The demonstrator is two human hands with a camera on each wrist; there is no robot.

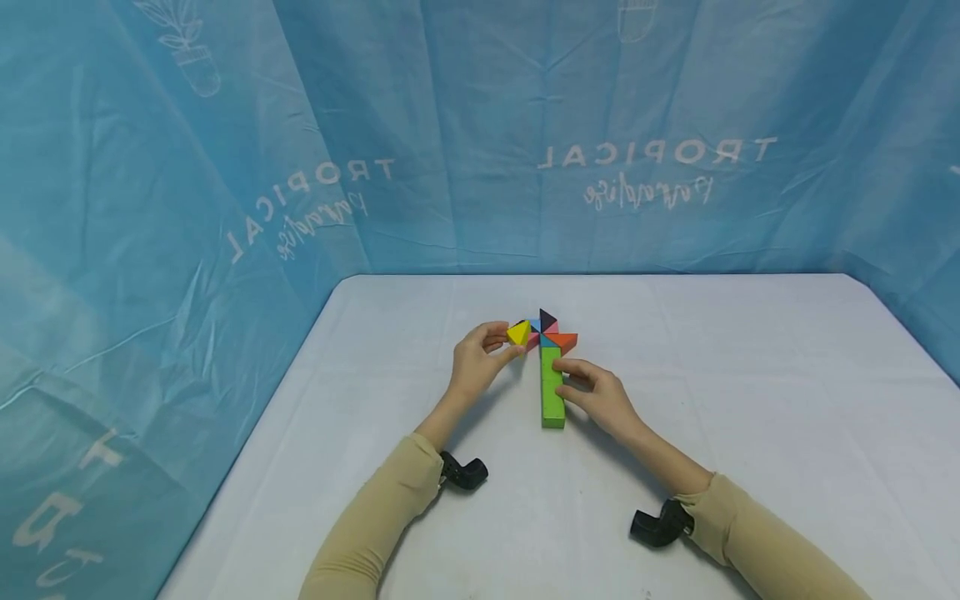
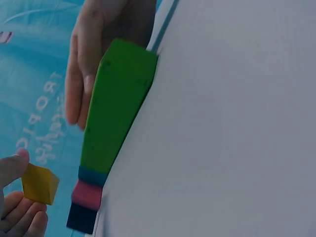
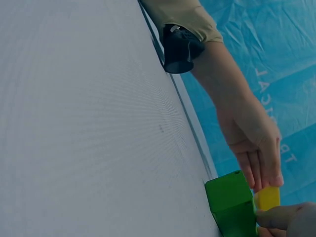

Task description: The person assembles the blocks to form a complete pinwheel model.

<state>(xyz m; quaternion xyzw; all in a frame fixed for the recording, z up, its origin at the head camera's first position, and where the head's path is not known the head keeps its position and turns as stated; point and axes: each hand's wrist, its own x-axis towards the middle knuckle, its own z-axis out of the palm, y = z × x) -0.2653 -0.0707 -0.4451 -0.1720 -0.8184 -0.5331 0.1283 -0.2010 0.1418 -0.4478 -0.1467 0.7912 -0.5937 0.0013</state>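
Note:
In the head view my left hand (image 1: pixel 480 358) pinches a yellow triangular block (image 1: pixel 519 333) between thumb and fingers, at the left of a pinwheel of coloured triangular blocks. The pinwheel shows a black block (image 1: pixel 548 321), an orange block (image 1: pixel 567 342), and blue and pink pieces. From its lower side a green bar (image 1: pixel 552 392) runs toward me. My right hand (image 1: pixel 602 400) touches the bar's right side with fingertips and thumb, the fingers fairly straight. In the left wrist view the yellow block (image 2: pixel 40 183) is held apart from the other blocks.
All the blocks lie on a white-covered table (image 1: pixel 720 375). A blue printed curtain (image 1: pixel 480 208) hangs behind and along the left side. Black wrist mounts (image 1: pixel 465 473) stick out from both sleeves.

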